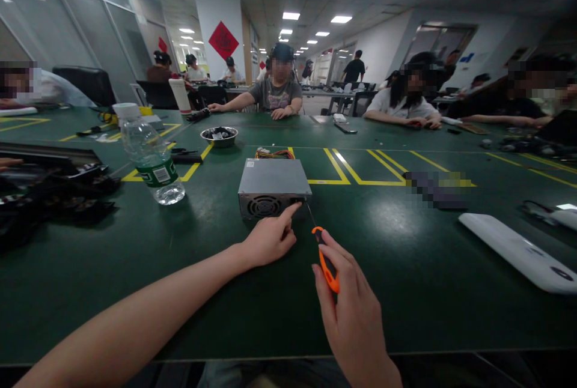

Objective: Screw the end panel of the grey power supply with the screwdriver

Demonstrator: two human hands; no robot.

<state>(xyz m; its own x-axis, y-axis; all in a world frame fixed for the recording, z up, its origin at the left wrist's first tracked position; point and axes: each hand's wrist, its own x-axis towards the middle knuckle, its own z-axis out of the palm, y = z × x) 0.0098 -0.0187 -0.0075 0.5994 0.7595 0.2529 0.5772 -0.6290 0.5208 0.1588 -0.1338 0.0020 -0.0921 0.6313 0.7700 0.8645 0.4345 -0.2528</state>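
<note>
A grey metal computer power supply (273, 176) sits on the green table, its fan grille and socket side facing me. Behind it shows a bundle of coloured wires (274, 154). My left hand (269, 239) reaches its front face. The stretched index fingertip is at the socket near the right corner, the other fingers are bent, and I see nothing held. My right hand (349, 295) grips a screwdriver (327, 262) with an orange and black handle. The thin shaft slants up to the power supply's front right corner; whether the tip sits in a screw is too small to tell.
A plastic water bottle (153, 157) stands to the left, with a metal bowl (219, 136) of small parts behind it. Dark parts (58, 181) lie at far left. On the right is a white, flat, rounded device (518, 250). Several people sit across the table (252, 322).
</note>
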